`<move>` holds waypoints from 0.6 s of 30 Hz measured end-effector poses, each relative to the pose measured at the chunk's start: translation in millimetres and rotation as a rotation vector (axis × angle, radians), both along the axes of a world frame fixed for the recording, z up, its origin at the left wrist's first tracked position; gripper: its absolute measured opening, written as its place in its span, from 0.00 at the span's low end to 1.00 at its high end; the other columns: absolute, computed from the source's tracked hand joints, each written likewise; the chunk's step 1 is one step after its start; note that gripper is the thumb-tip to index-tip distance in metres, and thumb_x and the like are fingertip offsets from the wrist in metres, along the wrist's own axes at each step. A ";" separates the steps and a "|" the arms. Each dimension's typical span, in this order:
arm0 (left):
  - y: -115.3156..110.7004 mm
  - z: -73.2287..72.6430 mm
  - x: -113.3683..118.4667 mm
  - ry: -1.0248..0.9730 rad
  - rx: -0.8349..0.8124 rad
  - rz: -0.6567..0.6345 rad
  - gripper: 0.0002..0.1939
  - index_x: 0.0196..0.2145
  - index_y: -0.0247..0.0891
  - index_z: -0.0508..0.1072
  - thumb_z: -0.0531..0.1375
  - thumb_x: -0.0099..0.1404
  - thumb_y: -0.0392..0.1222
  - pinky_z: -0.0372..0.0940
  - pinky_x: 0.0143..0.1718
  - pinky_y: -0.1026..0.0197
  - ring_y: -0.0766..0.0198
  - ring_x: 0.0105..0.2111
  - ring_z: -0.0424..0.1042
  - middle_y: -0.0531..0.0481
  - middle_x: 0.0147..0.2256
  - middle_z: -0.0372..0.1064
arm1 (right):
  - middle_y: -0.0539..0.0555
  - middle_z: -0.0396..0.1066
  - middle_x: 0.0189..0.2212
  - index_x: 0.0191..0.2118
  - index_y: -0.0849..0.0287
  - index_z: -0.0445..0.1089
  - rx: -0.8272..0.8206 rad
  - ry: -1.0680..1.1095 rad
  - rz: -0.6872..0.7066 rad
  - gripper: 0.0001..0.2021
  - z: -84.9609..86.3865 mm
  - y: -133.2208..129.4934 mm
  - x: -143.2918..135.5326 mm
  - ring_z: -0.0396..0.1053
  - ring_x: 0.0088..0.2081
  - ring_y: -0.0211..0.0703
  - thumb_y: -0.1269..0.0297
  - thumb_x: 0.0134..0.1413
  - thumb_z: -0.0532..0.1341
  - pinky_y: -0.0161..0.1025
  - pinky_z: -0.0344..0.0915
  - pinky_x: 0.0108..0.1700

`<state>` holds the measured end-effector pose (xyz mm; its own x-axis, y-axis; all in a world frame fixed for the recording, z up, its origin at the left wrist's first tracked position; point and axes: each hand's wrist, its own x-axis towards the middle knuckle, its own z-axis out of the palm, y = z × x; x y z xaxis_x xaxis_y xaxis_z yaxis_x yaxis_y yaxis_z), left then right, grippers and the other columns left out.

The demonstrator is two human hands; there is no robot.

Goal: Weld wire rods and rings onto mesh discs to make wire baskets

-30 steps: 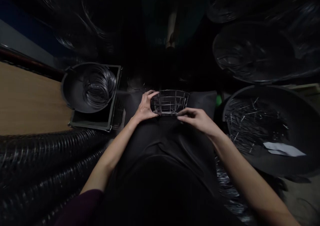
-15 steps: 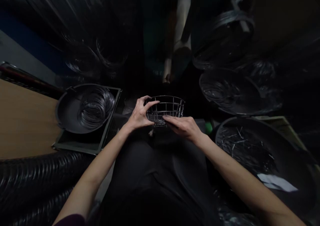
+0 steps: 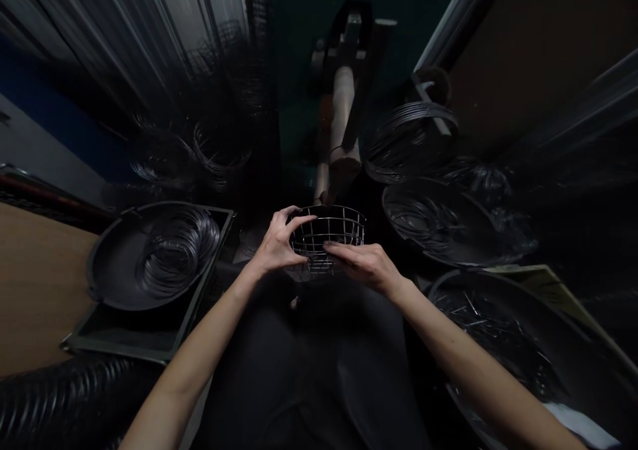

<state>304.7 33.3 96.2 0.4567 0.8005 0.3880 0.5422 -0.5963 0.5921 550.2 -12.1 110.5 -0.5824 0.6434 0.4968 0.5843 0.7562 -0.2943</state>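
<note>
A small round wire basket (image 3: 333, 229) sits over my lap, open side up. My left hand (image 3: 276, 244) grips its left rim, thumb and forefinger curled around the top ring. My right hand (image 3: 366, 264) lies against the basket's near right side, fingers stretched along the lower wires. Dark trousers fill the view below my arms.
A dark pan (image 3: 119, 270) holding a coil of wire rings (image 3: 174, 250) sits in a black tray at the left. Pans with wire rings (image 3: 433, 221) and short wire pieces (image 3: 503, 330) stand at the right. A machine with a roller (image 3: 341, 114) is ahead. Corrugated coils (image 3: 64, 397) lie bottom left.
My view has tilted up, so the machine ahead shows more and the pans have slid down. Both hands stay on the basket; my right hand has shifted left along its near side.
</note>
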 end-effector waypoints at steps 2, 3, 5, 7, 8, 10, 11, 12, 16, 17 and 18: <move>5.6 2.3 1.0 -0.002 0.006 0.006 0.45 0.58 0.47 0.67 0.74 0.42 0.39 0.60 0.61 0.41 0.44 0.59 0.58 0.41 0.59 0.55 | 0.50 0.75 0.49 0.53 0.53 0.73 0.013 0.001 0.002 0.15 1.8 6.3 0.3 0.77 0.42 0.40 0.69 0.64 0.58 0.33 0.76 0.41; 8.3 3.5 1.4 -0.006 0.011 0.010 0.45 0.58 0.46 0.67 0.74 0.42 0.39 0.60 0.61 0.41 0.44 0.59 0.58 0.41 0.58 0.55 | 0.51 0.75 0.48 0.53 0.53 0.73 0.026 0.008 0.006 0.15 2.6 9.5 0.1 0.78 0.42 0.40 0.69 0.64 0.58 0.33 0.77 0.40; 13.1 5.6 2.0 -0.014 0.014 0.016 0.44 0.58 0.45 0.67 0.74 0.43 0.40 0.60 0.61 0.41 0.44 0.59 0.59 0.40 0.58 0.56 | 0.51 0.75 0.48 0.53 0.53 0.73 0.042 0.026 0.011 0.15 3.7 15.6 -0.6 0.78 0.42 0.41 0.69 0.63 0.59 0.33 0.77 0.40; 17.1 6.8 2.4 -0.017 0.007 0.019 0.43 0.58 0.45 0.67 0.74 0.44 0.43 0.60 0.61 0.41 0.44 0.59 0.59 0.40 0.58 0.56 | 0.51 0.75 0.48 0.53 0.53 0.73 0.033 0.042 0.008 0.15 3.5 20.3 -1.6 0.78 0.42 0.41 0.70 0.63 0.59 0.33 0.77 0.40; 18.7 7.1 2.6 -0.017 0.006 0.018 0.42 0.58 0.46 0.67 0.74 0.44 0.44 0.60 0.61 0.41 0.44 0.59 0.59 0.41 0.58 0.56 | 0.51 0.75 0.48 0.53 0.53 0.73 0.025 0.047 0.006 0.15 3.1 21.9 -2.1 0.78 0.42 0.41 0.70 0.63 0.59 0.33 0.77 0.41; 21.5 7.3 2.9 -0.013 0.008 0.010 0.42 0.58 0.46 0.68 0.74 0.44 0.45 0.60 0.61 0.41 0.44 0.59 0.59 0.41 0.58 0.56 | 0.51 0.75 0.48 0.53 0.53 0.73 0.015 0.052 0.000 0.14 2.1 23.8 -2.6 0.77 0.42 0.41 0.69 0.63 0.59 0.34 0.77 0.43; 22.6 7.4 3.0 -0.011 0.011 0.009 0.43 0.58 0.46 0.68 0.74 0.44 0.44 0.60 0.61 0.41 0.44 0.59 0.59 0.41 0.58 0.56 | 0.51 0.75 0.48 0.52 0.53 0.74 0.012 0.052 -0.004 0.14 1.7 24.1 -2.7 0.77 0.43 0.41 0.69 0.63 0.59 0.35 0.77 0.44; 23.5 7.6 3.1 -0.011 0.014 0.008 0.43 0.57 0.46 0.68 0.75 0.43 0.44 0.60 0.61 0.41 0.44 0.59 0.59 0.41 0.58 0.56 | 0.50 0.75 0.48 0.52 0.53 0.74 0.007 0.050 -0.011 0.14 1.6 24.2 -2.8 0.77 0.43 0.41 0.68 0.64 0.59 0.35 0.77 0.45; 25.1 9.1 2.5 -0.026 0.022 0.000 0.42 0.57 0.44 0.67 0.75 0.43 0.44 0.60 0.61 0.43 0.45 0.58 0.60 0.40 0.57 0.57 | 0.50 0.75 0.48 0.52 0.53 0.74 -0.018 0.045 -0.021 0.13 3.8 24.4 -3.1 0.77 0.43 0.42 0.67 0.64 0.58 0.36 0.77 0.46; 25.3 9.7 2.1 -0.033 0.016 -0.007 0.42 0.56 0.44 0.67 0.74 0.44 0.44 0.61 0.60 0.43 0.45 0.59 0.60 0.40 0.57 0.58 | 0.50 0.75 0.48 0.52 0.53 0.74 -0.029 0.040 -0.026 0.13 5.0 24.8 -3.5 0.77 0.44 0.42 0.67 0.64 0.58 0.36 0.77 0.46; 25.6 10.3 1.6 -0.040 0.008 -0.015 0.41 0.55 0.43 0.67 0.74 0.44 0.44 0.61 0.60 0.44 0.46 0.59 0.61 0.41 0.56 0.59 | 0.50 0.76 0.47 0.51 0.53 0.74 -0.044 0.032 -0.037 0.13 6.3 25.1 -4.0 0.77 0.44 0.42 0.67 0.64 0.58 0.36 0.77 0.46</move>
